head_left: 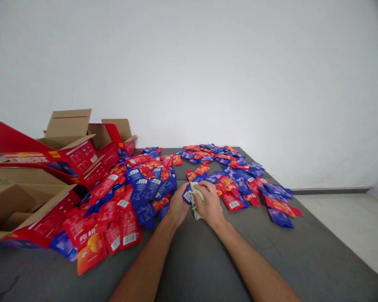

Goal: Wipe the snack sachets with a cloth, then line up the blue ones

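Note:
Near the middle of the dark table, my left hand [178, 206] is closed round a blue packet [187, 195] with a white barcode label. My right hand [210, 203] grips a pale, crumpled cloth [196, 197], which touches the packet. Both hands are close together, just above the table. A heap of red packets [130, 228] and blue packets [141, 191] lies to the left of my left hand. Beyond and to the right of my right hand are more red packets [232, 201] and blue packets [279, 218].
Open red cardboard boxes [50, 218] with raised brown flaps stand along the left side. The dark table [195, 264] runs back to a white wall [227, 75]. Its right edge borders a pale floor [349, 222].

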The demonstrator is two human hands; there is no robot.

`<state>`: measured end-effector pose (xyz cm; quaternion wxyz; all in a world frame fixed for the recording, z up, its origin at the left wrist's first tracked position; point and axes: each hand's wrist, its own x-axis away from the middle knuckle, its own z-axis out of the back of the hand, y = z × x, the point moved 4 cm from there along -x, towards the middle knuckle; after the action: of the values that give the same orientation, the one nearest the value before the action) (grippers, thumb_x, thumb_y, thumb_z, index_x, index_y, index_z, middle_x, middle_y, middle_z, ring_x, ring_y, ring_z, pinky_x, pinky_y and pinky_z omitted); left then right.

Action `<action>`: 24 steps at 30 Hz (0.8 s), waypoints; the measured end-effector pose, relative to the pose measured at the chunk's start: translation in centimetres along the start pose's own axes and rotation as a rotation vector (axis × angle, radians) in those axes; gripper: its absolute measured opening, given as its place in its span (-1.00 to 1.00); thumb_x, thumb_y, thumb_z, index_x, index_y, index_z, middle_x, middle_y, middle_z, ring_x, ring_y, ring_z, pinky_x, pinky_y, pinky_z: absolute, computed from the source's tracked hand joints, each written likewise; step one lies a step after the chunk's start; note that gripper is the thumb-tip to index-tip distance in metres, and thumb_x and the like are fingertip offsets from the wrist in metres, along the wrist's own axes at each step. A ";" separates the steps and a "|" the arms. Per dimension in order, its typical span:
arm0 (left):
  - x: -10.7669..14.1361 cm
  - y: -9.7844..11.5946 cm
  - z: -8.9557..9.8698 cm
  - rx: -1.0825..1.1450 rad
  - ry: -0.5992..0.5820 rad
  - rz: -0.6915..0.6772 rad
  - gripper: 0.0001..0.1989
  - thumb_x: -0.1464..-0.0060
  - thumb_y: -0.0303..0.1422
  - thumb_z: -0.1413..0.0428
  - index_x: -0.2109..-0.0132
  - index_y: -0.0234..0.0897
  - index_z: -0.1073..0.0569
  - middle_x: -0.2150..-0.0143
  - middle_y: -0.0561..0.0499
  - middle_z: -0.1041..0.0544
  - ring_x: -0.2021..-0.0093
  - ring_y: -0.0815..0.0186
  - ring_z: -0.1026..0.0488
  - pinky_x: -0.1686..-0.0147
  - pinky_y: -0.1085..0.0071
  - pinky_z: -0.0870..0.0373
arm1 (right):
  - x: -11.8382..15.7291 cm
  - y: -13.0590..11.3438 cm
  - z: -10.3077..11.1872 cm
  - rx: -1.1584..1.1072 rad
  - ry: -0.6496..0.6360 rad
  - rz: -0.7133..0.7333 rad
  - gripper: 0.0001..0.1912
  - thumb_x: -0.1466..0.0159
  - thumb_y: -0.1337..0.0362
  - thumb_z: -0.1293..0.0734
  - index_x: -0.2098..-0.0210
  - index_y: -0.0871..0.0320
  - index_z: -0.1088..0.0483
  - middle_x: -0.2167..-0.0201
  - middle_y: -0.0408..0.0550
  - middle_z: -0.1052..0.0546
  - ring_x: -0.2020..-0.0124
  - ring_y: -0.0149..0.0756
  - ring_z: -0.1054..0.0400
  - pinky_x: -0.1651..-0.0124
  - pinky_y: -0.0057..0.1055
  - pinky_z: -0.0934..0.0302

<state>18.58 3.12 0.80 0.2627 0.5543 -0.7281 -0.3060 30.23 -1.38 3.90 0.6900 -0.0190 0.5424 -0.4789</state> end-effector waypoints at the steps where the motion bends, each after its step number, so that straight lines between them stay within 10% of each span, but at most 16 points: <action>1: 0.2 -0.2 -0.1 -0.026 -0.004 0.005 -0.62 -0.07 -0.19 -0.17 0.03 -0.33 -0.54 0.10 -0.09 -0.59 0.18 0.26 -0.52 0.24 0.42 -0.43 | -0.2 0.3 0.5 0.020 0.039 -0.032 -0.77 -0.31 0.29 -0.30 0.05 0.06 -0.48 0.02 0.07 -0.43 -0.02 -0.11 -0.29 -0.11 -0.10 -0.23; 6: 1.1 -0.5 -0.8 -0.218 -0.045 0.008 -0.51 -0.11 -0.07 -0.13 -0.10 -0.26 -0.48 0.00 -0.11 -0.56 0.16 0.21 -0.52 0.36 0.43 -0.40 | -0.8 1.5 1.6 0.062 0.115 -0.094 -0.80 -0.31 0.28 -0.31 0.10 0.11 -0.50 0.06 0.05 -0.47 0.00 -0.10 -0.30 -0.13 -0.11 -0.19; 16: -0.2 2.0 1.0 -0.861 0.042 -0.407 -0.63 -0.13 -0.30 -0.12 -0.08 -0.27 -0.50 -0.10 -0.13 -0.53 -0.09 0.16 -0.46 -0.13 0.23 -0.32 | 0.6 0.0 -1.1 0.136 -0.362 0.023 -0.78 -0.21 0.46 -0.32 0.18 0.12 -0.49 0.16 0.01 -0.52 0.07 -0.16 -0.31 -0.03 -0.26 -0.21; 24: 0.1 5.3 2.7 -1.480 0.304 -0.674 -0.62 -0.21 -0.35 0.01 -0.13 -0.30 -0.45 -0.13 -0.18 -0.48 -0.17 0.10 -0.38 -0.21 0.13 -0.25 | 0.4 2.0 0.1 0.453 -0.446 -0.154 -0.80 -0.14 0.47 -0.31 0.26 0.22 -0.52 0.25 0.11 -0.53 0.11 -0.11 -0.34 -0.03 -0.28 -0.15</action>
<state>13.17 4.50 2.84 0.5497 0.4619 -0.0895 -0.6903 31.58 -0.66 2.55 0.7403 -0.0102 0.2546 -0.6221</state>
